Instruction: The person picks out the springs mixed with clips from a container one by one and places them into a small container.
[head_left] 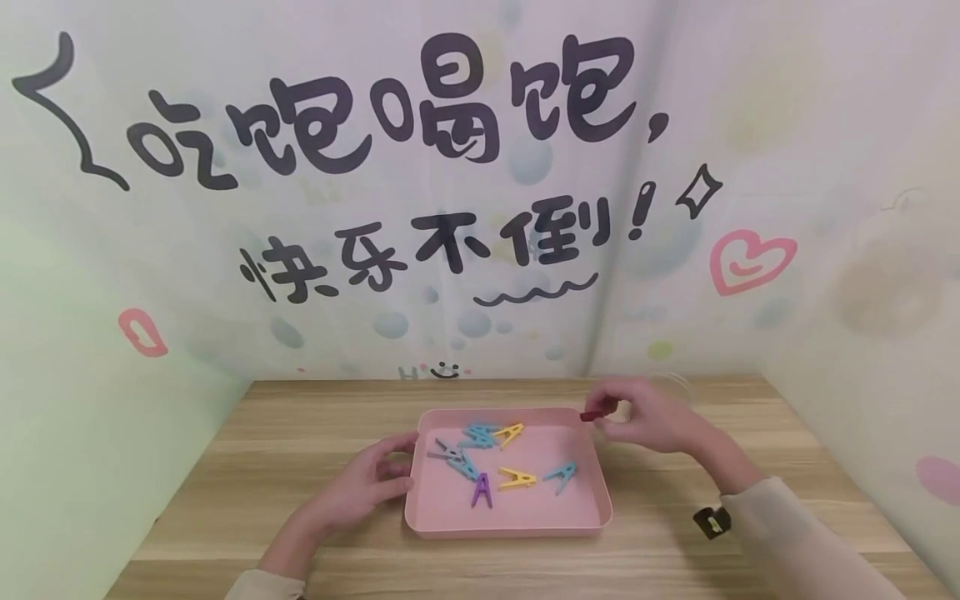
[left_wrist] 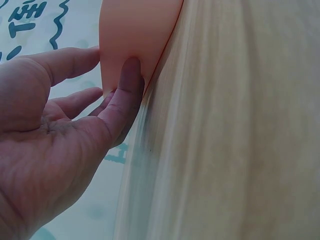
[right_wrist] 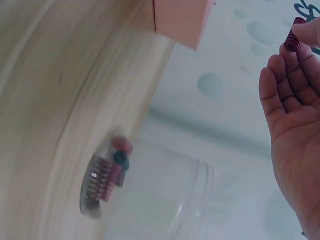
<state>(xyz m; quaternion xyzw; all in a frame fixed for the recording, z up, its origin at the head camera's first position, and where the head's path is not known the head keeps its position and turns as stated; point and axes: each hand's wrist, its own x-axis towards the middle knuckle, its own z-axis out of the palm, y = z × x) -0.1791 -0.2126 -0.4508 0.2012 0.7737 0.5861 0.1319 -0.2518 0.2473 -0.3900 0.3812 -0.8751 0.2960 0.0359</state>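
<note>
My right hand pinches a small dark red ribbed piece, screw-like in shape, between thumb and fingertips. It is just beyond the back right corner of a shallow pink tray. In the right wrist view the other fingers are loosely bent. My left hand touches the tray's left wall with extended fingers and thumb. Inside the tray lie several small clothes pegs: a purple peg, yellow pegs, blue pegs and a grey peg.
A clear jar stands on the table behind my right hand, with several ribbed red, green and dark pieces at its bottom. The wooden table meets a printed wall covering. A small black object shows beside my right sleeve.
</note>
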